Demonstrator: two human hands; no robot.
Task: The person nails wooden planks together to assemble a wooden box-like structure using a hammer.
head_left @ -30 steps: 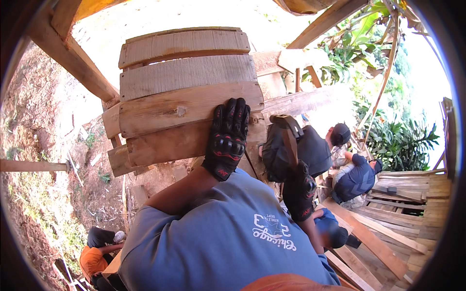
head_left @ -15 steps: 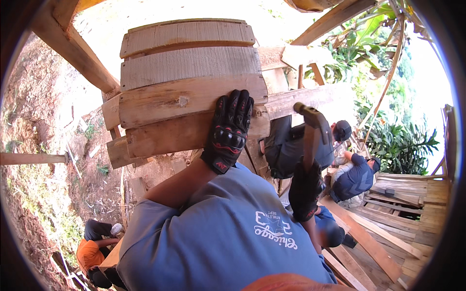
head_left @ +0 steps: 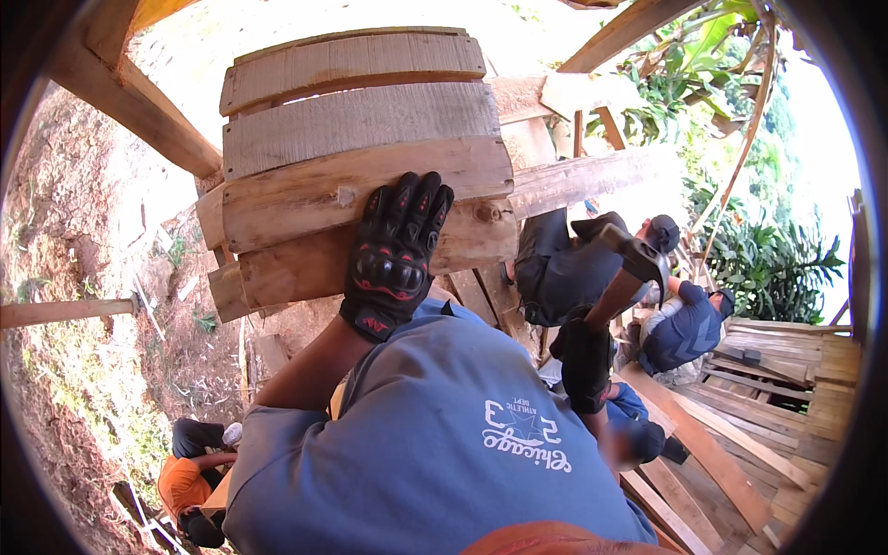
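Note:
My left hand (head_left: 393, 254), in a black glove with red marks, lies flat with fingers stretched on the lower boards of a wooden slatted panel (head_left: 361, 116). Its palm presses near the seam between the two lowest planks. My right hand (head_left: 585, 365), gloved alike, is wrapped round the wooden handle of a claw hammer (head_left: 620, 291). The hammer is raised to the right of the panel, its dark metal head up and apart from the boards.
Co-workers crouch at right, one in dark clothes (head_left: 569, 268) and one in a navy shirt (head_left: 684, 328); another in orange (head_left: 180, 486) is at lower left. Planks lie over a wooden floor (head_left: 740, 435) at right. A thick beam (head_left: 139, 106) slants across the upper left.
My left hand has slid left and slightly down along the boards. The hammer has shifted right and down, with its head now tilted further right.

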